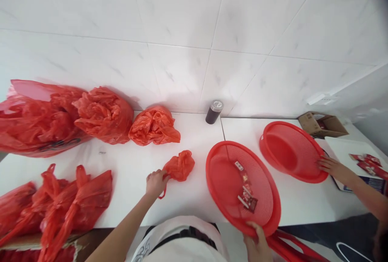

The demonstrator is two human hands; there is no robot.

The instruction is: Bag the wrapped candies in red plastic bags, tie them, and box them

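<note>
The R hand [257, 246] was nearest, at the near rim of the basket [221, 189], w/ fingertips bent over the edge as if to grip it. The basket looked a bit tipped & that rim poked out past the edge of the table [127, 181]. A few small packs [250, 203] lay inside, in a loose line. Off to the left, the tied bags [87, 201] sat in a bunch

Next was the L hand [156, 183], fingers pinched on the edge of the small bag [180, 167]. The bag was all crumpled on the table, btwn the L hand & the basket, w/ one thin strap hanging toward the near side. I think the step in hand was getting hold of bag & basket, 1 hand each. Any next move w/ them prob needed a firm R grip so the packs didn't slide, & a soft L pinch so the thin bag didn't rip

Past that, another person's hand [335, 168] was on the rim of the 2nd basket [279, 149]. More packs lay on the tray [341, 145] to the right. Way back were the puffy bags [104, 116], the can [213, 113] & the box [329, 126], near the wall [178, 68]
</note>
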